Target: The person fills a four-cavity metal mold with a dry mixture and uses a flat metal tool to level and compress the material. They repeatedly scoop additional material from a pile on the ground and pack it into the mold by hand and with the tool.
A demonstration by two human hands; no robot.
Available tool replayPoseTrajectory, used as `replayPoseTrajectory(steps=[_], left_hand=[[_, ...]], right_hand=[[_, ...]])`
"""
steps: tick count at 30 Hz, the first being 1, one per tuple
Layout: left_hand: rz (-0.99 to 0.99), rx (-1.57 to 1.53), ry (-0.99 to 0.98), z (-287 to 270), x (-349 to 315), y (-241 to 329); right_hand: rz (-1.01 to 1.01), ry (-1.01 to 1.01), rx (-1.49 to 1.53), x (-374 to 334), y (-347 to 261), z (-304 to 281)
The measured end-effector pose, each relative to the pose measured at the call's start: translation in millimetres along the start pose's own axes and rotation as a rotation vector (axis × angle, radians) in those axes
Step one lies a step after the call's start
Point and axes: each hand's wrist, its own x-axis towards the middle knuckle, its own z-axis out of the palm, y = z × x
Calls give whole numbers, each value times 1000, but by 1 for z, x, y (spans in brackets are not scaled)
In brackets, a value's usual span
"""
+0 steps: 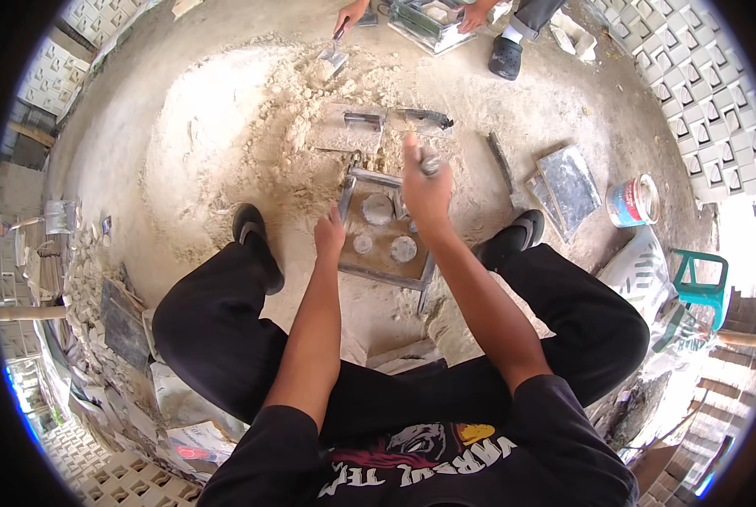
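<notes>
A rectangular mould frame [381, 275] lies on the ground between my feet, with round grey discs [403, 248] set in its sandy-brown bed. My left hand [330, 234] is closed on the frame's left bar. Above the frame's upper right corner, my right hand [426, 190] is raised and somewhat blurred. It grips a grey, rounded tool [429, 161], seen nearly end-on, whose exact kind I cannot make out. Part of the frame's right side is hidden behind my right hand and forearm. Just beyond the frame lie two flat trowel-like tools [363, 121], [427, 119] with handles.
Pale powder [217, 106] is heaped at the left. Another person's hand [352, 13] holds a trowel [334, 57] beyond it; their other hand touches a box-like mould [429, 29]. Flat dark boards [567, 190], a bucket [633, 203] and a green stool [701, 287] stand right.
</notes>
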Motion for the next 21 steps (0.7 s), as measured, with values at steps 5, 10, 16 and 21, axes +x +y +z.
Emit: replayPoseTrajectory(steps=[5,10,16,21], left_hand=[[28,-66,42,-6,-6,-11],[58,-73,61,-5,-15,-2],[50,-50,16,0,-4,-8],[70,-66,23,1,-8,-14]], right_hand=[[-29,-53,-79,-6,11,6],[-143,-32,-132,-6,23,1],[-119,-97,-150,-1,36,-4],[-11,-202,19,2,12,-21]])
